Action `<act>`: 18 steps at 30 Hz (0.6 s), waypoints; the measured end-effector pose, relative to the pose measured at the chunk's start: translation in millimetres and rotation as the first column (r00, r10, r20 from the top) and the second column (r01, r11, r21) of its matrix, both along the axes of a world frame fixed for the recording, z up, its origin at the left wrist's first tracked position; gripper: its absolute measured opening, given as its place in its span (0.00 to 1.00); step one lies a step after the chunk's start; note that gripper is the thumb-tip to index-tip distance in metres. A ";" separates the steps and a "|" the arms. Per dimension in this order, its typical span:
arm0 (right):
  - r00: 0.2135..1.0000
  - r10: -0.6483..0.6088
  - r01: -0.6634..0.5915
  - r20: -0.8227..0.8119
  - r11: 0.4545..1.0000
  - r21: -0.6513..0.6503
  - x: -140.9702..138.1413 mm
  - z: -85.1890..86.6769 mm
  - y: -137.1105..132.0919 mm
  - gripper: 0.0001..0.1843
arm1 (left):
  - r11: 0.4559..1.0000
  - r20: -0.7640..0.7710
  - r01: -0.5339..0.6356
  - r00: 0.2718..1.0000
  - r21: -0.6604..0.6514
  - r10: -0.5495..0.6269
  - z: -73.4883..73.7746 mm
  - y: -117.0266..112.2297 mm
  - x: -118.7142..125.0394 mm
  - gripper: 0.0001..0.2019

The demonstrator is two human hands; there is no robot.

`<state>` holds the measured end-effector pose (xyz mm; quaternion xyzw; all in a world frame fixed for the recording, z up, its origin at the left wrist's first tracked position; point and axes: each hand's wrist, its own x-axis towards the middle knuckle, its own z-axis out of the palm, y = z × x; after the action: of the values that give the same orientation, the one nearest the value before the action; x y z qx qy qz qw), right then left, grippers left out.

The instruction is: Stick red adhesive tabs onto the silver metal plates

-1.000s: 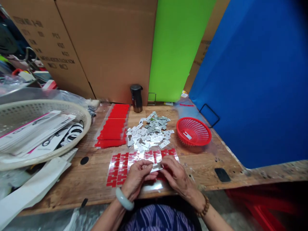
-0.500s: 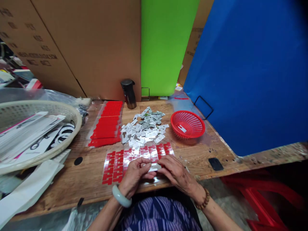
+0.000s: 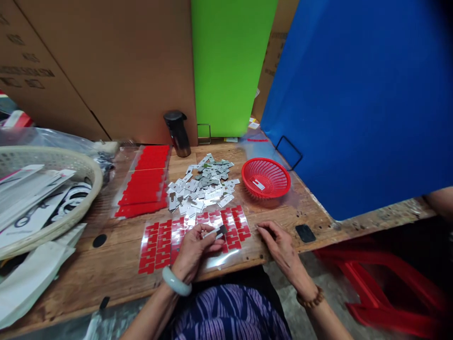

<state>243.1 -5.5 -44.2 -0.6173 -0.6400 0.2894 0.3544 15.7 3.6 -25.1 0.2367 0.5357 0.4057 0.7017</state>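
My left hand (image 3: 198, 243) pinches a small slotted metal plate (image 3: 216, 233) between thumb and fingers, just above a clear sheet of red T-shaped stickers (image 3: 155, 243). To its right, my right hand (image 3: 280, 246) hovers by the sheet's right edge. Its thumb and forefinger are drawn together; whether anything small is between them is hidden. Beyond the sheet lies a loose pile of similar metal plates (image 3: 203, 186). A red plastic basket (image 3: 271, 177) stands right of the pile, with one slotted plate (image 3: 258, 184) inside.
Stacked red sticker sheets (image 3: 143, 182) lie left of the pile, near a dark bottle (image 3: 178, 133). A large pale basket (image 3: 95, 186) of printed cards occupies the far left. Cardboard, green and blue panels (image 3: 354, 104) stand behind. A red stool (image 3: 368, 288) and another person's arm (image 3: 442, 202) are at right.
My right hand has let go of the metal plate and moved right, away from my left hand. My left hand keeps the plate, now tilted. The camera view has shifted slightly right.
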 end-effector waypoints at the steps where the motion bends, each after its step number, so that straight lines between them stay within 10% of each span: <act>1: 1.000 0.003 -0.003 0.018 1.000 -0.012 3.0 -1.1 -0.4 0.09 | 1.000 0.008 -0.006 1.000 0.013 0.006 -0.7 2.6 2.3 0.09; 18: 0.978 0.096 -0.082 0.188 0.993 -0.081 -20.3 -7.9 26.0 0.06 | 0.990 0.017 -0.042 0.999 0.138 0.040 -23.4 45.1 57.9 0.09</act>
<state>222.8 20.5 -52.1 -0.6256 -0.6871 0.2672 0.2554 73.6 48.7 -48.5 0.2707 0.5062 0.4580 0.6787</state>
